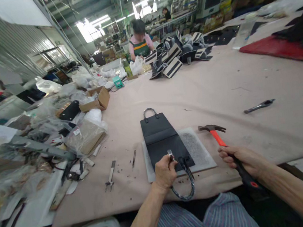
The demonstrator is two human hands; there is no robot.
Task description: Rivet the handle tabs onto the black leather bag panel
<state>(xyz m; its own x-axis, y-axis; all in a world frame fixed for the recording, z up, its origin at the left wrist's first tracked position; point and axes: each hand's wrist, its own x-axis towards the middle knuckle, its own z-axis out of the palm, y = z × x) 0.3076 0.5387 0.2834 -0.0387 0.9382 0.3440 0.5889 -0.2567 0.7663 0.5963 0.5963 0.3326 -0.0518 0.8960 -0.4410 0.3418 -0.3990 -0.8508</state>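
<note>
A black leather panel (158,134) with a looped handle at each end lies partly on a pale stone slab (198,150). My left hand (165,172) pinches a small metal tool (170,153) over the panel's near part, beside the lower handle (188,196), which hangs toward the table edge. To the right, my right hand (235,154) is wrapped round a claw hammer (217,137) with an orange and black handle. The hammer's head is right of the slab, apart from the panel.
Left of the slab lie a thin pointed tool (134,159) and a pronged metal tool (111,175). Another metal tool (259,106) rests at the right. Plastic bags and an open carton (101,99) crowd the left. Beyond striped pieces (173,67) sits a person.
</note>
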